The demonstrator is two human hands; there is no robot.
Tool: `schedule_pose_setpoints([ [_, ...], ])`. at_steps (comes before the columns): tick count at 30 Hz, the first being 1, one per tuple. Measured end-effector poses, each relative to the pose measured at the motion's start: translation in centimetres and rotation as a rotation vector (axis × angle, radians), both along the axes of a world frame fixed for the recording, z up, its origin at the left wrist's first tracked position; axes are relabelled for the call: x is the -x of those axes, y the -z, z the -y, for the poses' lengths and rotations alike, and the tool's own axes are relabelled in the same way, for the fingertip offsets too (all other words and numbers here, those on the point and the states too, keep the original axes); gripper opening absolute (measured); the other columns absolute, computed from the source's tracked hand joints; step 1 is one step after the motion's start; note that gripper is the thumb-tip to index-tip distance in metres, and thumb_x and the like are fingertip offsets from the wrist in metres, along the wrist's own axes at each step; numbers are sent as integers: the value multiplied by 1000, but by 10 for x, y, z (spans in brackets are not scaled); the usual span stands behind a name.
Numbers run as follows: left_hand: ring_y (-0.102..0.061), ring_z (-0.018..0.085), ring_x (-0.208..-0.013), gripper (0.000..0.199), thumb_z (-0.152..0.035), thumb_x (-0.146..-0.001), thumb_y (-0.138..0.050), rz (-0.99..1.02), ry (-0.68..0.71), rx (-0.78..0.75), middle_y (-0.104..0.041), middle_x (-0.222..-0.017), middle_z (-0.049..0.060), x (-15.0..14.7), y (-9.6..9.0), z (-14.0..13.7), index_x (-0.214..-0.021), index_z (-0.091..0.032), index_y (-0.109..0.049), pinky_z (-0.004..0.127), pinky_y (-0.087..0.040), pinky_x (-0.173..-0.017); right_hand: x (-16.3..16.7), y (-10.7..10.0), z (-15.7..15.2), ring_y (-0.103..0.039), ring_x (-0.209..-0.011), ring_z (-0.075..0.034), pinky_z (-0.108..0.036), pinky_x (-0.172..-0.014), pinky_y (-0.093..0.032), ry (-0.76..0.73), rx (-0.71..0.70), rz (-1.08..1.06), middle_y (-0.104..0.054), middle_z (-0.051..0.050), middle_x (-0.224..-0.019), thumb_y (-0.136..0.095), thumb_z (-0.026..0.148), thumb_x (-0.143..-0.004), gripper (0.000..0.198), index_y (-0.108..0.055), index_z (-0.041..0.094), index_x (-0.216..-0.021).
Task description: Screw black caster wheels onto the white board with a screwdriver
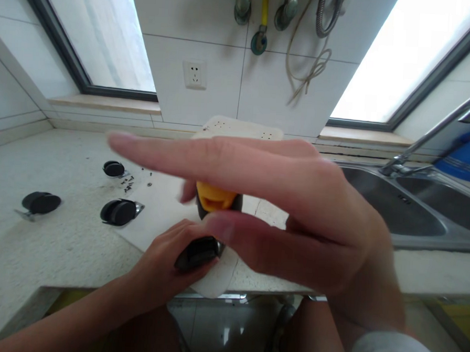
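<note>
Pale speckled stone counter (57, 251) under white wall tiles, a socket (194, 74) set in the wall, bright windows to either side. Steel sink (406, 211) with a long tap (434, 134) at the far right, a blue thing behind it. White sheet (158, 214) spread on the counter, reaching to the front edge and slightly over it.

Right hand (296, 216) raised close to the lens, fingers stretched out flat toward the left, thumb below them — closed around a yellow-and-black tool (217, 200), most of it hidden by the fingers. Left hand (167, 262) low at the counter's front edge, fingers wrapped over a black caster wheel (198, 252) on the sheet, just below the tool.

Three more casters (118, 211) lying left of the sheet's middle, well apart from the hands; small dark screws (129, 183) scattered among them.

Bare counter to the far left and between sheet and sink — front edge right under the left wrist, floor tiles showing below.
</note>
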State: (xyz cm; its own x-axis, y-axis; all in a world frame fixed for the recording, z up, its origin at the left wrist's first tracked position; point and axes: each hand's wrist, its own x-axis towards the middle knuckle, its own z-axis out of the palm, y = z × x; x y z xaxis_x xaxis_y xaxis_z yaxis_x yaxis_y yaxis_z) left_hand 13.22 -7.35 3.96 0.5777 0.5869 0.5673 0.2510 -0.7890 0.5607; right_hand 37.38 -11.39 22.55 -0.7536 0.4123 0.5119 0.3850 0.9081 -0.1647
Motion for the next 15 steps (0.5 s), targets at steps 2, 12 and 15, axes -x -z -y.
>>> schedule_pose_setpoints([
  [2,-82,26,-99,32,-27,-98,-81,11,-18,-27,-83,-113,2,0,0,0,-128,-33,-71,37,-70,-85,0,1,0,-74,-103,-12,-25,-95,-63,118,-84,-53,-77,4,-112,-63,33,-112,26,-79,37,-132],
  [12,-81,25,-91,29,-26,-99,-79,1,-21,-82,-82,-106,2,-2,-4,1,-125,-31,-69,38,-70,-87,6,7,1,-71,-86,-18,-36,-76,-60,239,-193,-20,-80,0,-114,-54,43,-115,37,-75,34,-144],
  [15,-81,24,-91,30,-25,-98,-79,7,-15,-71,-83,-107,1,-2,-3,1,-126,-31,-69,36,-70,-87,2,7,-5,-72,-93,-21,-38,-84,-63,271,-230,-60,-79,-5,-115,-59,48,-112,45,-77,20,-142],
])
